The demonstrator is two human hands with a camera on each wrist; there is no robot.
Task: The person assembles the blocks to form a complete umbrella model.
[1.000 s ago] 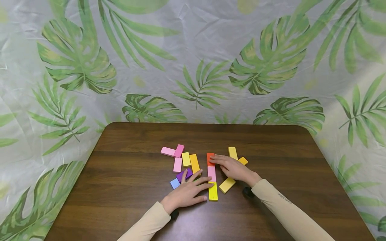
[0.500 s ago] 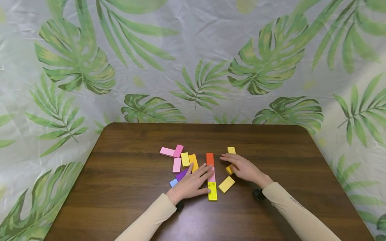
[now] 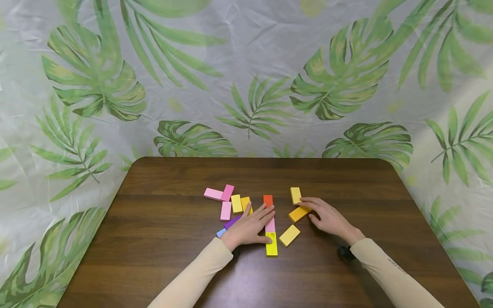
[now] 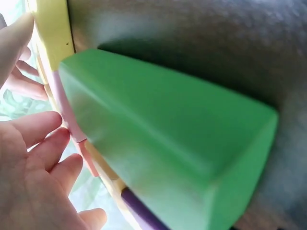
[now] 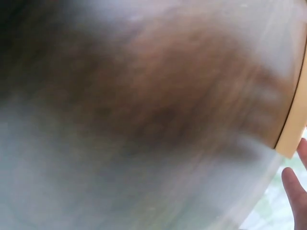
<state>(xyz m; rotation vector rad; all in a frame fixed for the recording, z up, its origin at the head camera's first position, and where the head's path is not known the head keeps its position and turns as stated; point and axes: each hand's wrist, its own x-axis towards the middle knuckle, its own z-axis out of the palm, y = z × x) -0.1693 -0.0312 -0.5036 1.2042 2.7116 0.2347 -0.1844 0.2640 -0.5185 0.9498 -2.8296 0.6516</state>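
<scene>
A row of wooden blocks runs away from me: a bright yellow block [image 3: 271, 249] nearest, a pink block [image 3: 271, 224] in the middle, a red block [image 3: 268, 200] at the far end. My left hand [image 3: 248, 226] lies across this row, fingers extended over the pink and red blocks, thumb at the yellow one. Under it sits a green block [image 4: 168, 115], large in the left wrist view and hidden in the head view. My right hand [image 3: 333, 218] is at the right end of an orange block [image 3: 298, 214], fingers loosely spread; the thumb appears apart from it.
Pale yellow blocks lie beyond [image 3: 295, 195] and nearer than the orange one. Left of the row are several more: pink blocks [image 3: 226, 211], a yellow block [image 3: 236, 204], an orange one, a purple block [image 3: 232, 222] and a blue block [image 3: 221, 232]. Brown table [image 3: 173, 239] beneath.
My right hand has left the red block and moved right. The orange block near it has shifted left and nearer. My left hand has slid right and farther along the row.
</scene>
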